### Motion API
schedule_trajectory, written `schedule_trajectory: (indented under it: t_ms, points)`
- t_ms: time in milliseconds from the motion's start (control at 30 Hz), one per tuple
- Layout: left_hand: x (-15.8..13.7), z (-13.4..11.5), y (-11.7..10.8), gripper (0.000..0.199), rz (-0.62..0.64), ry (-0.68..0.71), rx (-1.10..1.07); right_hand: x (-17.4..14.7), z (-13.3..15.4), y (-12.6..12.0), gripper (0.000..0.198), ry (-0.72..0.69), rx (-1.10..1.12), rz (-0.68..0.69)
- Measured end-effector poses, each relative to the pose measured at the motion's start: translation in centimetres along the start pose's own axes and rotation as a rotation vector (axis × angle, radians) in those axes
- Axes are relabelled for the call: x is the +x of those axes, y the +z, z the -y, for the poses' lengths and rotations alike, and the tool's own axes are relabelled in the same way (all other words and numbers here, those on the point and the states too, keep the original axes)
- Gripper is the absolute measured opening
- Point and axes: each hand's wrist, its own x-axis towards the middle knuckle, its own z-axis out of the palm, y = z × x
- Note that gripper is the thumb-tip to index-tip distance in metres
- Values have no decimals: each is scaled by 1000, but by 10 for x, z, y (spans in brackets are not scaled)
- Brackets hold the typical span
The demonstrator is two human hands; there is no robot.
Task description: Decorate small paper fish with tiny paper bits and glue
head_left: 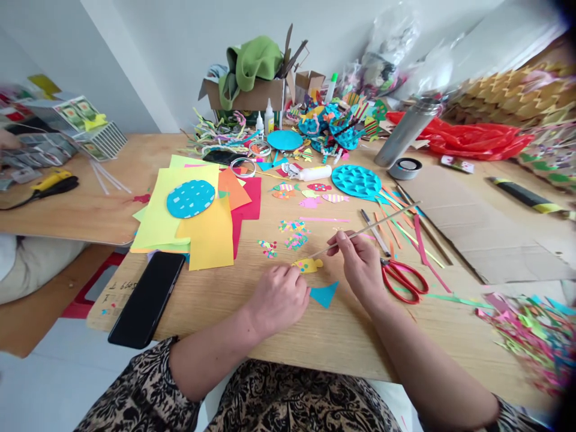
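A yellow paper fish (pixel 309 265) with coloured dots lies on the table before me. My left hand (pixel 279 295) is closed at its left end, fingertips pressed down there; whether they pinch the paper is hidden. In my right hand (pixel 359 264) a thin wooden stick (pixel 382 223) is pinched, its lower tip reaching the fish. Just below lies a blue paper scrap (pixel 324 294). Small piles of paper dots (pixel 293 233) sit beyond the fish, and several finished paper fish (pixel 310 195) lie farther back. Red-handled scissors (pixel 405 281) rest beside my right wrist.
Coloured paper sheets (pixel 211 234) and a black phone (pixel 146 300) lie left. Glue bottles (pixel 269 117) and a stuffed cardboard box (pixel 247 99) stand at the back. A steel flask (pixel 407 132), cardboard sheet (pixel 486 222) and paper strips (pixel 535 342) occupy the right.
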Motion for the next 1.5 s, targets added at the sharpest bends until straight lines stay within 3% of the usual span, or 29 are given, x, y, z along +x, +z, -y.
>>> schedule_trajectory:
  t_ms: [200,433,700,933,1300,1500]
  points:
    - [0,-1,-1,21,3,1,3,10,13,7,40,-67,-114,183]
    - [0,-2,2,21,-28,27,50,33,37,42,37,-167,-174,416]
    - [-2,-1,3,20,-9,23,46,32,23,59,42,-173,-113,476]
    - [-1,-1,2,22,-18,1,17,38,17,49,41,-115,-75,357]
    - [0,1,2,23,-20,7,0,42,15,43,43,-75,-11,347]
    - [1,7,0,23,-121,-34,-28,41,12,35,39,-69,38,284]
